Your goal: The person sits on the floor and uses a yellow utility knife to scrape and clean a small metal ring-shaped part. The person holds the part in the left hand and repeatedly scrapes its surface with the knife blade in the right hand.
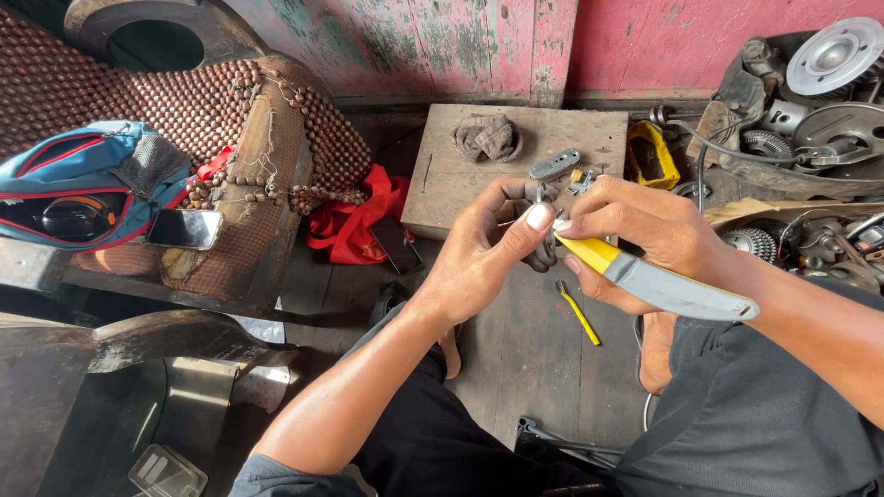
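Yellow and grey plastic forms the handle of the screwdriver (658,281) that our right hand (645,230) grips, fingers wrapped snugly round the yellow end, with the grey end pointing back toward our right forearm. Our left hand (488,253) pinches a small metal part (545,221) between thumb and curled fingers, and the screwdriver's tip meets that part right where the two hands come together; the thumb covers most of the piece, so we cannot tell its shape. Just beyond the hands sits a low wooden surface (460,175) carrying a crumpled brown rag (486,138), a grey metal piece (555,164) and a few small bits beside it. A thin yellow tool (578,313) lies on the plank floor below our hands. To the right, a yellow container (652,155) sits near a heap of gears and engine parts (810,101) against the pink wall. To the left, a red cloth bag (354,221) with a dark phone (396,244) on it rests beside a beaded seat cover (203,101), where a blue pouch (87,184) and a second phone (184,228) lie.
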